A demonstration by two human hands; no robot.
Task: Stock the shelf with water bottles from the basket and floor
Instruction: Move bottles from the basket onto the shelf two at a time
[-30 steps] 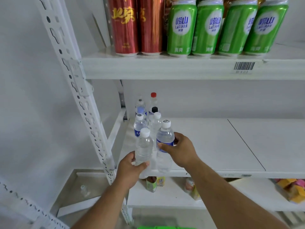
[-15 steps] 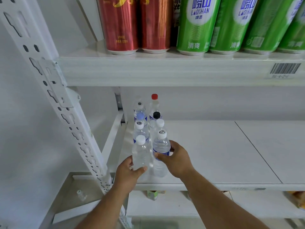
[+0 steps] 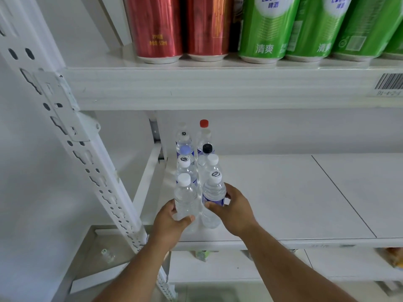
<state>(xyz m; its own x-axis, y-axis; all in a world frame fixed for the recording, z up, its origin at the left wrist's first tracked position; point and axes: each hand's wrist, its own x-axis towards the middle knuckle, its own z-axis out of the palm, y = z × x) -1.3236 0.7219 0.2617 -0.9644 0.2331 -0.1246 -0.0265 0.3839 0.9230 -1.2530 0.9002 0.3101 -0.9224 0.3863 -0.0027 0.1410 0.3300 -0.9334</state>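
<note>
Bright, even, soft light fills the white shelf [image 3: 283, 192], with no hard shadows; only faint shade lies under the upper shelf [image 3: 218, 88]. The red cans [image 3: 157, 29] and green cans [image 3: 266, 29] carry long pale sheen streaks. Wide-angle distortion bends the upright post [image 3: 72, 131] and tilts the cans outward. The far bottles [image 3: 185, 140] and barcode label [image 3: 389, 81] look slightly soft.
</note>
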